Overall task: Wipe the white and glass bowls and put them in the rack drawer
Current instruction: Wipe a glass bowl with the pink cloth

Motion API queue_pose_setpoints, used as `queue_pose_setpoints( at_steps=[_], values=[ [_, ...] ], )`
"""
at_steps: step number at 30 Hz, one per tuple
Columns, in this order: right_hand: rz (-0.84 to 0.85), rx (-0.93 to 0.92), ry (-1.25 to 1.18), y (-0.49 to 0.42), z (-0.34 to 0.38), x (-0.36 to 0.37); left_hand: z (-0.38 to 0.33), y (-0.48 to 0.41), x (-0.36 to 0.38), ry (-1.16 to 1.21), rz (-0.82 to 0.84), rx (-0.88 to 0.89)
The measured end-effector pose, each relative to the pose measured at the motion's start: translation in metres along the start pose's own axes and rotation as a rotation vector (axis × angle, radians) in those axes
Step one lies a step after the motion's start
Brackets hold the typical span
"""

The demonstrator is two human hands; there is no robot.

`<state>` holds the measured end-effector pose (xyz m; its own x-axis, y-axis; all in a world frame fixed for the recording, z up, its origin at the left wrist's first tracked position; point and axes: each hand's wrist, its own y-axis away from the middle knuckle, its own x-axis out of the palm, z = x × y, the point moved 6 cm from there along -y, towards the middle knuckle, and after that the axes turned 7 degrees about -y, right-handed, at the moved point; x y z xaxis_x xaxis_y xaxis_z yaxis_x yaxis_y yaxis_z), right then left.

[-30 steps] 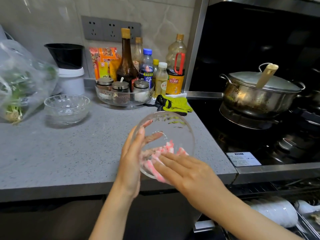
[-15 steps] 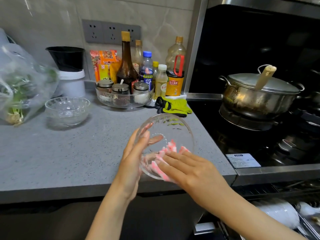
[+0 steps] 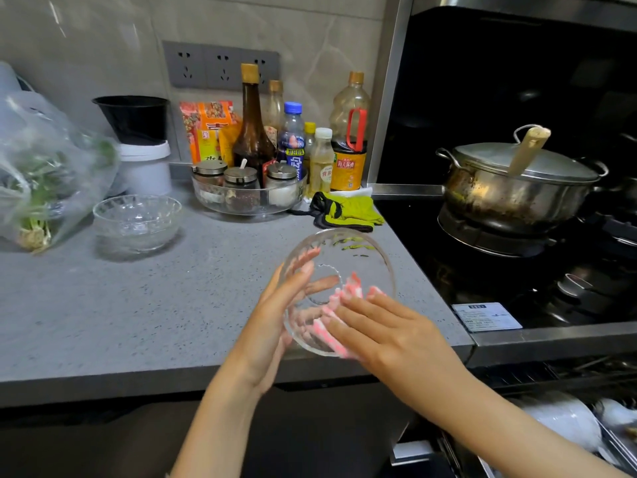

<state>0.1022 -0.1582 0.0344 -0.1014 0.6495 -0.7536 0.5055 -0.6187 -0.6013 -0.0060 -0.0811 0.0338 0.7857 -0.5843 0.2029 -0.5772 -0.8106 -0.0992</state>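
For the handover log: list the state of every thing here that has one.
Clear ribbed glass bowl in the hands, lifted, tilted.
Pink-and-white striped cloth, pressed into that bowl by the right hand.
Left hand, flat against that bowl's outside.
Second clear glass bowl on the grey counter, upright, empty.
Round steel pot, lidded, on the stove.
Rack drawer, open, white bowl inside.

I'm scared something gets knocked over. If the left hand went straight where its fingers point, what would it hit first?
Probably the yellow-green and black glove on the grey counter; the left hand lies against the clear glass bowl. Depth is unclear; it might pass above.
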Motion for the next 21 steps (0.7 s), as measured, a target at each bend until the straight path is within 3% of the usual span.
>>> queue_pose_setpoints(
  at_steps=[6, 11, 14, 18, 21],
  values=[
    [-0.134, 0.131, -0.165, -0.018, 0.012, -0.004, 0.016, 0.000, 0.026, 0.214, -0.119, 0.005],
    [-0.011, -0.037, -0.032, 0.000, 0.000, -0.007, -0.001, -0.004, 0.003, 0.001, -0.071, 0.039],
    [-0.051, 0.011, -0.011, -0.007, 0.007, -0.008, 0.002, 0.000, 0.009, 0.025, -0.113, 0.062],
    [-0.165, 0.160, -0.171, -0.021, 0.017, -0.007, 0.011, 0.002, 0.022, 0.144, -0.217, 0.089],
    [-0.093, 0.065, -0.135, -0.016, 0.011, 0.000, 0.007, -0.002, 0.008, 0.108, -0.227, 0.060]
  ],
)
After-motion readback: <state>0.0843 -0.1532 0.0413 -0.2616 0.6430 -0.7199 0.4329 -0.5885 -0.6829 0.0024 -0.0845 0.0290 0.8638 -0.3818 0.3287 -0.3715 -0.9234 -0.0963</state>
